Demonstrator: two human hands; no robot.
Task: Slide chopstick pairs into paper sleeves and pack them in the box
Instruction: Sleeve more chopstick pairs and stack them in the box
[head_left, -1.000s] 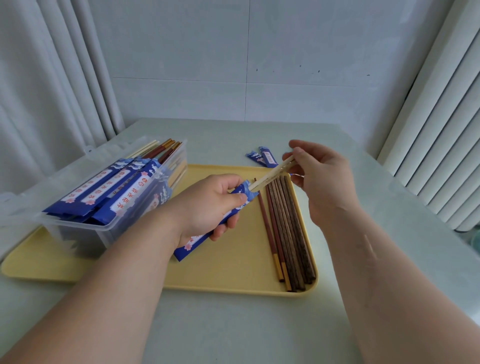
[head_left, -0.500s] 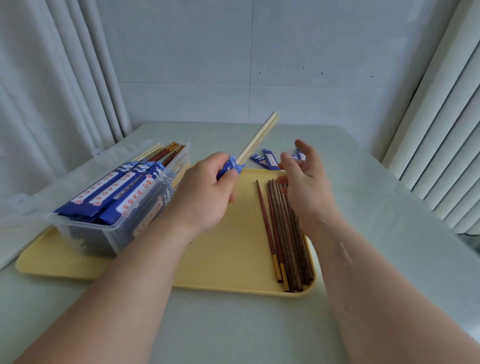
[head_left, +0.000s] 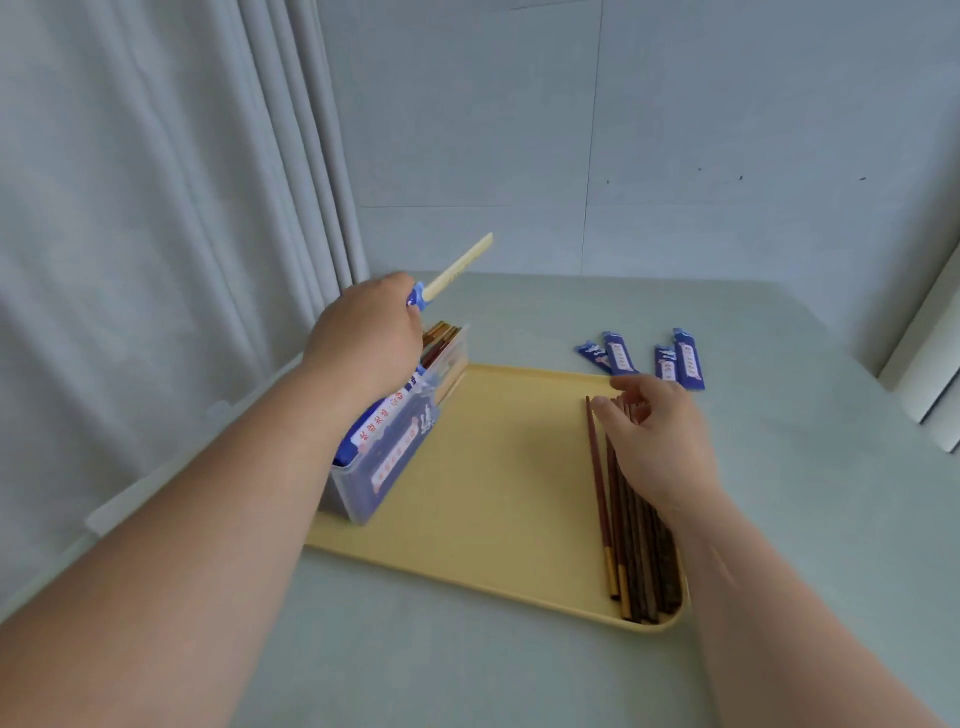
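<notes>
Blue sleeve (head_left: 414, 300), only its mouth showing past the knuckles, is held in the left hand (head_left: 366, 338), whose fingers are curled round it. The hand hides the rest of the sleeve. One pale pair (head_left: 460, 270) sticks out of that mouth, tilted up and away, above the far end of the box (head_left: 358, 499).

The box is clear plastic and stands on the left part of the tray (head_left: 493, 493). Filled sleeves (head_left: 382, 421) lie lengthwise in it, blue with a white strip and red print. The forearm covers most of them, so their number cannot be told. At the box's far end, brown ends (head_left: 441, 332) poke out past the hand.

On the right part of the yellow tray lie loose chopsticks (head_left: 631, 530), dark brown, side by side and touching. A reddish one with a yellowish near end lies at the left edge of the row. There are several, but blur prevents an exact count. The right hand (head_left: 657, 447) is over their far ends with its fingers loosely bent and touching the tips. Whether it pinches any of them cannot be told.

Four flat sleeves (head_left: 618, 354) lie on the table (head_left: 519, 675) just beyond the tray's far right corner, in two close pairs. One curtain (head_left: 156, 234) hangs at the left, and a pale wall (head_left: 727, 130) stands behind.
</notes>
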